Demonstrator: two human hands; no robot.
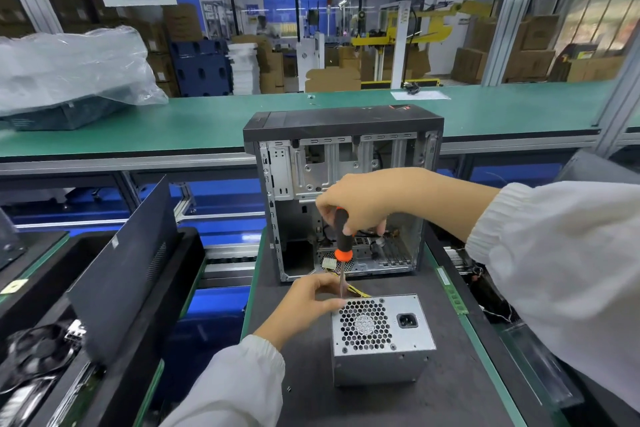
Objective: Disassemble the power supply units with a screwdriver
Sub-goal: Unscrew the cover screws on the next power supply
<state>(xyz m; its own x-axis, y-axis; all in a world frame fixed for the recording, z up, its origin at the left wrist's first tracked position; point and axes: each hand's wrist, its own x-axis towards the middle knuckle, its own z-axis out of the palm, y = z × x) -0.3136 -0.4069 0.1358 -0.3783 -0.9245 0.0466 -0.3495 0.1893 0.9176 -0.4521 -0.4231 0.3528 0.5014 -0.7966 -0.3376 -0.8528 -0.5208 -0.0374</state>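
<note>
A silver power supply unit [381,340] stands on the dark work mat [450,392], its honeycomb fan grille and power socket facing up. My right hand [363,204] grips the black and orange handle of a screwdriver [342,236], held upright with its tip at the unit's top left corner. My left hand [313,298] pinches the shaft just above that corner. Yellow wires [360,293] run from the unit toward an open computer case [343,191] standing behind it.
A detached black side panel [128,270] leans at the left over trays of parts with a fan [34,354]. A green memory stick [452,291] lies on the mat's right edge. Behind is a green bench [207,121] with a plastic-wrapped case [69,73].
</note>
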